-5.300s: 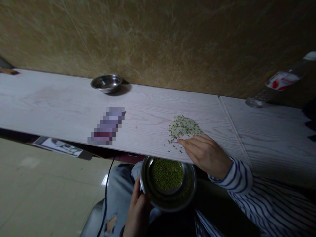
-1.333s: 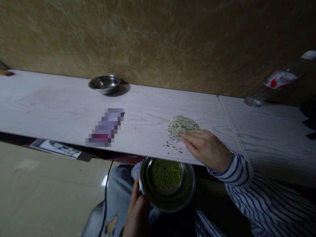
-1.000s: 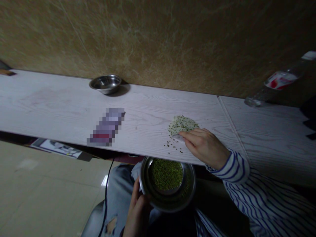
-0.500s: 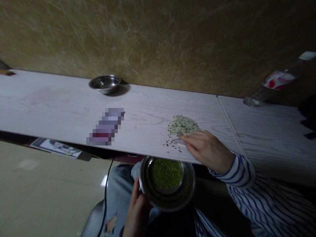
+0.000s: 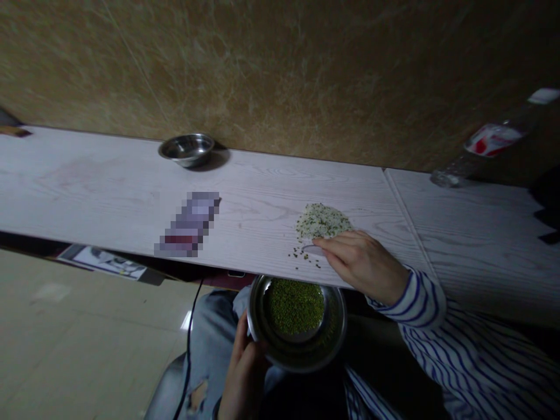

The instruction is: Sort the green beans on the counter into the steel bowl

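Observation:
My left hand (image 5: 245, 373) is closed on the left rim of a steel bowl (image 5: 335, 344), held over my lap just below the table's front edge. Green mung beans (image 5: 295, 306) cover its bottom. My right hand (image 5: 365, 262) is closed, fingertips pinching a thin, pale piece with a curved edge (image 5: 312, 249); its kind is hard to make out. This piece rests low over the tabletop, at the near side of a heap of white grains mixed with green beans (image 5: 322, 220). Several loose beans (image 5: 306, 256) lie scattered between the heap and the table edge.
A second steel bowl (image 5: 187, 150) stands by the wall at the back left of the white table (image 5: 258, 192). In front of it lies a blurred-out, phone-shaped object (image 5: 190, 224). A clear plastic bottle (image 5: 490, 140) stands at the back right. A black cable (image 5: 189, 338) hangs below the table.
My right hand has shifted very slightly left, with the thin piece still in its fingers. The bowl and my left hand stay where they were.

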